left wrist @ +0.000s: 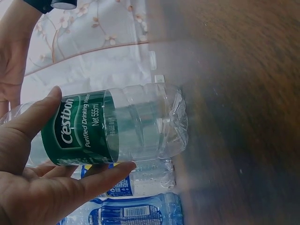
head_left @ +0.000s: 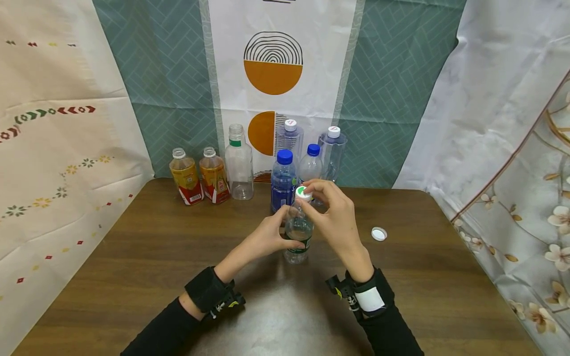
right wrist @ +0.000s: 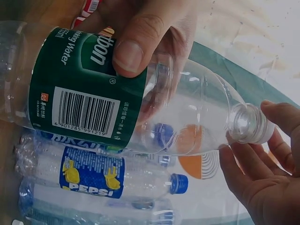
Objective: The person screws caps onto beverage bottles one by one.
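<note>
A clear plastic water bottle (head_left: 299,226) with a green Cestbon label (left wrist: 77,129) stands upright on the wooden table in front of me. My left hand (head_left: 270,233) grips its body, thumb across the label and the other fingers round the far side. At the top, my right hand (head_left: 333,205) pinches the white cap (head_left: 303,193), which bears a green mark and sits on the bottle's mouth. In the right wrist view, thumb and fingers close round that cap (right wrist: 266,131) from opposite sides. The bottle looks see-through, with no liquid showing.
A loose white cap (head_left: 379,234) lies to the right. Behind the bottle stand a blue-labelled bottle (head_left: 283,180), a Pepsi bottle (right wrist: 93,172) and two tall white-capped bottles (head_left: 332,151). Uncapped bottles, two yellow-red (head_left: 187,178) and one clear (head_left: 239,165), stand at back left, before a curtain (head_left: 378,74).
</note>
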{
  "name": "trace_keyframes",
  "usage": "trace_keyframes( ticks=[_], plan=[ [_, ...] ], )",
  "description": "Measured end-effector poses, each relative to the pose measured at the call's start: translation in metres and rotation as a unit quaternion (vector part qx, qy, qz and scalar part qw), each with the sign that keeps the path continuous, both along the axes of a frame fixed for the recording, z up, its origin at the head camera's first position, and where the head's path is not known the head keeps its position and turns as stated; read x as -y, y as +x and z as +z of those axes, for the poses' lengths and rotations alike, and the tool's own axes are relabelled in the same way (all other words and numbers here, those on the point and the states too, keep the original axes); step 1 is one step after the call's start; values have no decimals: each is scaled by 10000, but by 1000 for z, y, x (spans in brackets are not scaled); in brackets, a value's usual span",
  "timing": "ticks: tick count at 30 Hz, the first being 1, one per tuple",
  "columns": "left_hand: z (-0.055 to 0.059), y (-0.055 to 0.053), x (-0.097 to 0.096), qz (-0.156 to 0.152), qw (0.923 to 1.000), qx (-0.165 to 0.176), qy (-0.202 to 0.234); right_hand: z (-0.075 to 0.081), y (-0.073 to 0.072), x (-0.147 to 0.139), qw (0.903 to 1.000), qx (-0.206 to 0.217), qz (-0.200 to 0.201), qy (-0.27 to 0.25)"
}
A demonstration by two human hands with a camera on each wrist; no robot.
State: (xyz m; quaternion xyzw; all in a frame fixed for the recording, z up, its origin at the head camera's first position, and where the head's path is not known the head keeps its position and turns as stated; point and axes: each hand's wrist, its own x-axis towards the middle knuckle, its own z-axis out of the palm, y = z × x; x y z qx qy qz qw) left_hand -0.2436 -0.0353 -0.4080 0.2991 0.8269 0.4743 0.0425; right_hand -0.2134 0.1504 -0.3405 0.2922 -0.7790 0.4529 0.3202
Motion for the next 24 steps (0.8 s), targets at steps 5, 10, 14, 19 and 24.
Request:
trace_keyframes(
  ticks=[5,10,14,19,24],
  plan=[
    [0,0,0,19,10000,47,11,2,1,-1,9998,-55,-93,175],
    [-1,0,-2,9,10000,93,-19,8,4,-9,9990,-170,8,404],
    [0,0,-3,3,10000,97,-24,19,5,-19,9963,-291,185,781],
    [0,-1,-1,71,9999,112,41,41,-2,-27,9803,-379,650,1826],
    [-2,-2,0,-43,9999,94,44,66,-9,-34,9480,-197,1207,2938]
  ],
)
